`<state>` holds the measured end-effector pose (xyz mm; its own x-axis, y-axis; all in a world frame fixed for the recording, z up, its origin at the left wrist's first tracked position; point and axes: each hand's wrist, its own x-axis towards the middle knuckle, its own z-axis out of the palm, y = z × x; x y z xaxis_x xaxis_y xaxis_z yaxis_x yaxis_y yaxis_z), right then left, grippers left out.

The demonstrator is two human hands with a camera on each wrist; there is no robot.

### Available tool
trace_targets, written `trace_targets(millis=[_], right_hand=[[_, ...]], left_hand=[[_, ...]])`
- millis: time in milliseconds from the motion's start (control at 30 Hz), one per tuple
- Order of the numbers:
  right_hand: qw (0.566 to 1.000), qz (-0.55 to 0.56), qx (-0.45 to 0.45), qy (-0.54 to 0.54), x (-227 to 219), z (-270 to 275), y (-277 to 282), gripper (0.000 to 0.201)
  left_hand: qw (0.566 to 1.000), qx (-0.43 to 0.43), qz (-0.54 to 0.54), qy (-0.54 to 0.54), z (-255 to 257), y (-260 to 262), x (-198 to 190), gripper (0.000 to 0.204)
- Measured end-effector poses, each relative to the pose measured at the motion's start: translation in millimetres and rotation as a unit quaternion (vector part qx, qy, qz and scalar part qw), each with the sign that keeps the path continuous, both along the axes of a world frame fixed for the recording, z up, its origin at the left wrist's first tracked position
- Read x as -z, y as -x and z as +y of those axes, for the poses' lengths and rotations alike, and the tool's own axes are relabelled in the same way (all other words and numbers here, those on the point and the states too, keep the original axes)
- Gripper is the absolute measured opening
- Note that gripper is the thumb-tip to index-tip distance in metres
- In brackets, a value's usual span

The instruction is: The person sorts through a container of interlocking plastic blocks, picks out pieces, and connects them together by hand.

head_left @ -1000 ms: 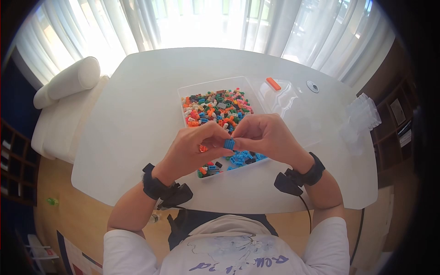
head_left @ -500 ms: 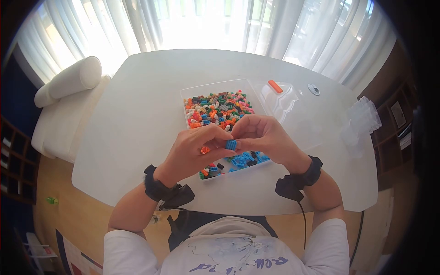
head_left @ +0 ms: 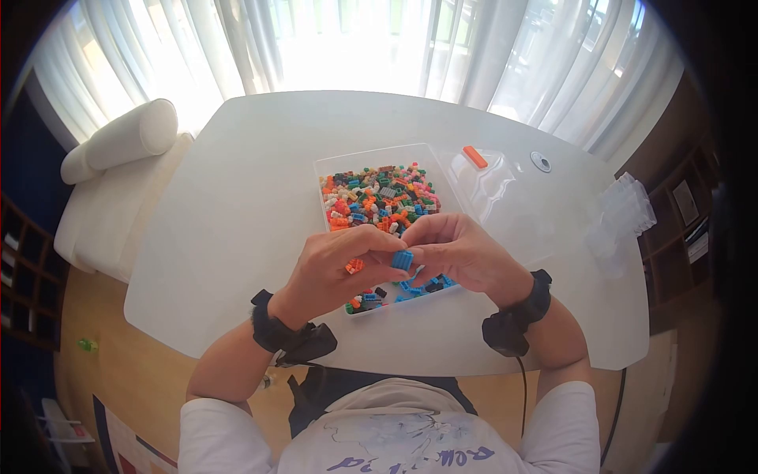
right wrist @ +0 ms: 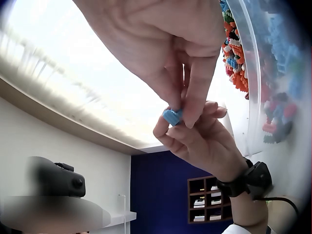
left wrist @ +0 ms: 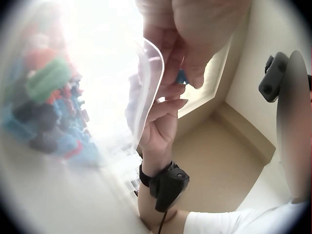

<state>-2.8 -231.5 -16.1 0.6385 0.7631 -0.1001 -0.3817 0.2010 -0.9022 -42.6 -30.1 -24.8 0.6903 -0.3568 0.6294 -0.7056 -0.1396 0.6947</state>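
Note:
Small blue toy bricks, pressed together into a ribbed block (head_left: 403, 261), are held between my two hands above the near part of a clear plastic box (head_left: 371, 314). My left hand (head_left: 335, 265) pinches the block from the left between thumb and index finger. From the other side, my right hand (head_left: 466, 254) grips it with thumb and fingertips. In the right wrist view the blue block (right wrist: 171, 117) shows between both sets of fingertips. Only a bit of blue block (left wrist: 182, 77) peeks out in the left wrist view; fingers hide the remainder.
Many mixed-colour bricks (head_left: 371, 193) fill the far part of the box, with loose blue bricks (head_left: 438, 286) nearer. Right of it lie a transparent lid (head_left: 493, 189), an orange bar (head_left: 474, 156) and clear plastic containers (head_left: 624, 209). A round cable port (head_left: 540, 161) sits in the white table (head_left: 229, 229).
Both hands stay together on the blue block. The right hand's fingers have shifted and dropped lower around it. The whole scene sits slightly lower in the head view.

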Motion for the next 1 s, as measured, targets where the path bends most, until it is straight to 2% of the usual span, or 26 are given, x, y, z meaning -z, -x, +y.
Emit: trace_targets(millis=[233,633,700,1000], right_hand=[[1.0,0.018,0.002,-0.002,0,2,1,0.021],[0.999,-0.027,0.034,-0.001,-4,2,3,0.019],[0.984,-0.148,0.091,0.042,-5,7,9,0.017],[0.965,-0.215,0.137,0.066,-10,8,17,0.015]], left_hand=[[1.0,-0.013,-0.014,-0.005,2,-2,1,0.025],[1.0,-0.012,-0.014,-0.025,3,-1,-3,0.023],[0.999,-0.018,0.001,-0.049,2,-1,-3,0.022],[0.998,-0.034,0.009,-0.049,2,-2,-2,0.022]])
